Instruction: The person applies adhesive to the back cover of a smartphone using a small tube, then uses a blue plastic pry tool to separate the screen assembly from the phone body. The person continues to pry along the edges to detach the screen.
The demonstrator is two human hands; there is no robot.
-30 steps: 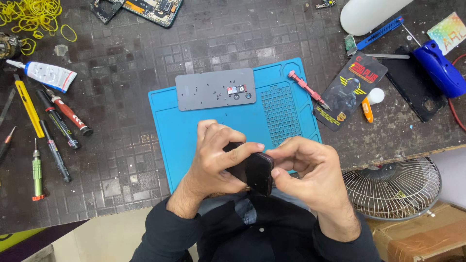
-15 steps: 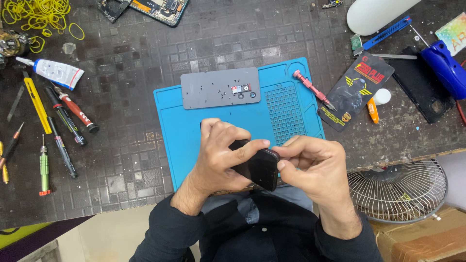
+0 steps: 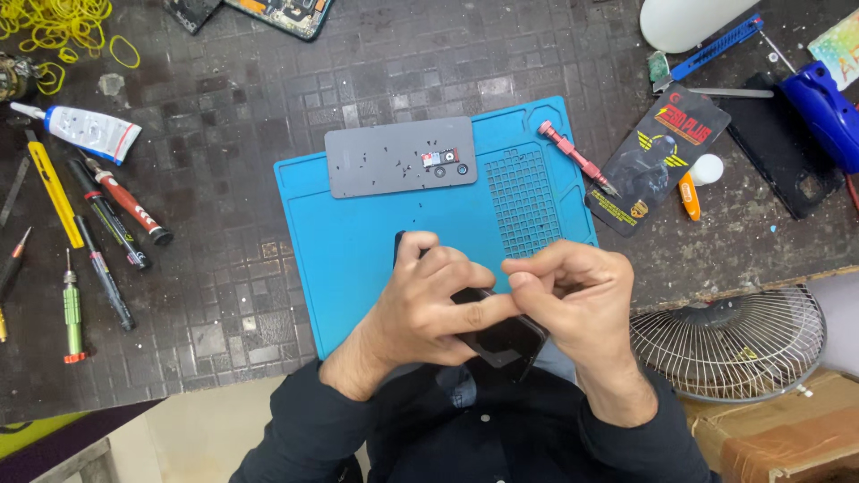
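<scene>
Both hands have slid a little further over the blue mat since the earlier frame, and the phone between them now lies more slanted, its far end poking out past the left fingers.

Far left on the dark tiled bench lie a green screwdriver [image 3: 72,309], a yellow knife [image 3: 54,188], 2 black pens [image 3: 106,234] and a white glue tube [image 3: 89,131], with yellow rubber bands [image 3: 55,20] heaped above them. The blue mat [image 3: 349,241] sits in the middle, and a grey plate [image 3: 394,156] dotted with tiny screws rests across its top edge.

Left hand [image 3: 428,304] is wrapped around the black phone [image 3: 506,338], thumb pressed on its face. Right hand [image 3: 577,300] meets it with fingertips pinched together at the phone's upper edge; I cannot tell whether they grip anything small. The phone is held just above the mat's near edge.

Further right lie a red screwdriver [image 3: 577,158], a black packet [image 3: 658,156], a blue tool [image 3: 828,112] and, lower down, a wire fan guard [image 3: 729,340].
</scene>
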